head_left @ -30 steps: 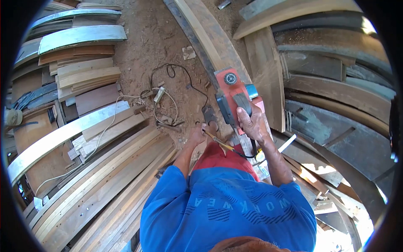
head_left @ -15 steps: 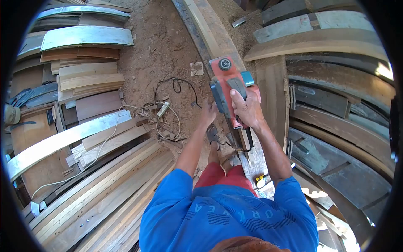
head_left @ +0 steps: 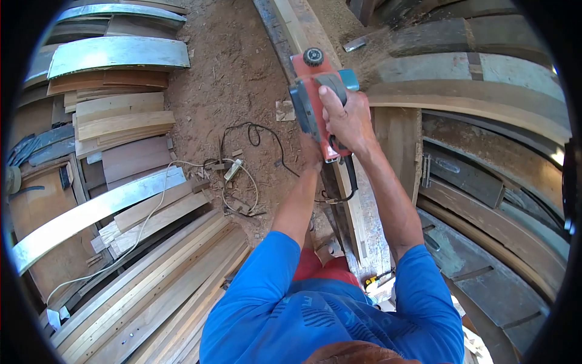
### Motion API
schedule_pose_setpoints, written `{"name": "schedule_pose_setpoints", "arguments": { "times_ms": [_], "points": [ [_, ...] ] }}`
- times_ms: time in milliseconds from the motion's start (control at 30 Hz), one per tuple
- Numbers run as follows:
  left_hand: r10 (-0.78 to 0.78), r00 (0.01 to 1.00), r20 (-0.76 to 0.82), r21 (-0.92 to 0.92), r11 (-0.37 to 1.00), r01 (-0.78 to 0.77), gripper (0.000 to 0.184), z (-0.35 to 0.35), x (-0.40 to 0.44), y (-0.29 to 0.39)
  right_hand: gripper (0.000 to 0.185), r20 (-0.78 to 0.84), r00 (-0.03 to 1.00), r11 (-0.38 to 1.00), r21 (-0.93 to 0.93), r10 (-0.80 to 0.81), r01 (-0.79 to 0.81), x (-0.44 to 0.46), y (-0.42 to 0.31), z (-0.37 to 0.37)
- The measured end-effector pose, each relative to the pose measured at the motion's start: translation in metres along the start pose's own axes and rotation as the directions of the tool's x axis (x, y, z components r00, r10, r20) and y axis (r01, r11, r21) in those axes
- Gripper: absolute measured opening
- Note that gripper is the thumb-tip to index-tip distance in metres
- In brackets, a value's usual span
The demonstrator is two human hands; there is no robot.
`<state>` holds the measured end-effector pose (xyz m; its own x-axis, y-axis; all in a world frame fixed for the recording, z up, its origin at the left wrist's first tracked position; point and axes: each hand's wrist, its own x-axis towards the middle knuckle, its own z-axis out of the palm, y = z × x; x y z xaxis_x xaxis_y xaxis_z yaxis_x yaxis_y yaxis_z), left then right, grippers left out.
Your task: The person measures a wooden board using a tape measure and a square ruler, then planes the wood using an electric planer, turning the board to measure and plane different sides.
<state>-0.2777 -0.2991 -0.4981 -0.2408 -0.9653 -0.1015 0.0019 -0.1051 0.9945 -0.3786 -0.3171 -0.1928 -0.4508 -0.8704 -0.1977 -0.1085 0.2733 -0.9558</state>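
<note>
My right hand point(head_left: 350, 118) is wrapped round the rear handle of a red electric planer point(head_left: 327, 94), thumb on top. The planer rests on a long, narrow wooden board point(head_left: 290, 27) that runs beneath it on a plank bench point(head_left: 321, 33). Close to the planer's left side is my left hand point(head_left: 311, 151), blurred and partly hidden, so its fingers do not show clearly. From the back of the tool a black cord point(head_left: 353, 182) hangs down beside the board.
Stacked boards point(head_left: 124, 115) lie at left and more planks point(head_left: 461, 97) at right. A white power strip point(head_left: 233, 170) with cables lies on the sawdust-covered ground point(head_left: 212, 73). A yellow tape measure point(head_left: 370, 281) sits near my body. Shavings fly at upper right.
The planer and my right hand have moved forward along the board, slightly left in view. My left hand has moved closer to the planer's rear side. Shavings now spray out to the right.
</note>
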Motion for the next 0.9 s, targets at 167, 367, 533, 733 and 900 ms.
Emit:
{"name": "schedule_pose_setpoints", "arguments": {
  "times_ms": [167,367,533,733,900],
  "points": [
    [-0.048,0.99,-0.132,0.259,0.962,0.081,0.048,-0.002,-0.002,0.026,0.046,-0.008,1.0,1.0,0.006,0.018,-0.018,0.067,-0.022,0.016],
    [-0.087,0.98,-0.18,0.321,0.936,0.142,0.053,-0.003,0.0,0.047,0.047,0.029,0.998,0.998,-0.024,0.05,-0.05,0.146,-0.057,0.03],
    [-0.233,0.953,-0.195,0.319,0.903,0.286,0.056,-0.004,0.0,0.049,0.054,-0.021,0.998,0.985,-0.157,0.066,-0.069,0.213,-0.095,0.039],
    [-0.255,0.94,-0.225,0.417,0.847,0.329,0.058,-0.001,-0.001,0.043,0.044,0.089,0.995,0.978,0.208,-0.052,0.033,0.222,-0.061,0.03],
    [-0.22,0.942,-0.254,0.438,0.842,0.315,0.061,0.003,-0.002,0.044,0.042,0.156,0.988,0.969,0.24,0.02,-0.057,0.071,-0.026,-0.04]
  ]
}}
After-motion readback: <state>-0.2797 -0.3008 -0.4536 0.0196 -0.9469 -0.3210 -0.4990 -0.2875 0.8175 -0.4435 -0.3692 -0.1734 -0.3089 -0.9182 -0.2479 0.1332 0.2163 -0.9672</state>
